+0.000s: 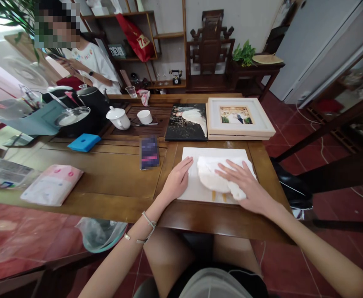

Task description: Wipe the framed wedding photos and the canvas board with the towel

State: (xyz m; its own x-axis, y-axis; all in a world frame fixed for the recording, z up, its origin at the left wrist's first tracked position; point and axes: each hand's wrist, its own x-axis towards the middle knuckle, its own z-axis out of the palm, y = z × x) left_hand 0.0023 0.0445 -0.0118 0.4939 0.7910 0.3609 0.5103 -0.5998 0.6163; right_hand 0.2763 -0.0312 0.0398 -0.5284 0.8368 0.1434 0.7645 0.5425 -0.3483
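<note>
A flat white board or panel (190, 191) lies at the table's near edge, with two small tan strips showing at its lower side. My left hand (178, 178) rests along the panel's left edge, fingers stretched out and holding nothing. Spread over a crumpled white cloth or tissue (209, 176), my right hand (241, 180) lies flat with its fingers apart, pressing it against the panel. The cloth covers much of the panel's middle and right.
Behind the panel are a dark photo panel (186, 122) and stacked light-wood picture frames (210, 118). A phone (149, 152), a blue box (84, 142), a tissue pack (52, 184) and a white teapot (118, 118) stand leftward. Another person (96, 66) is beyond the table.
</note>
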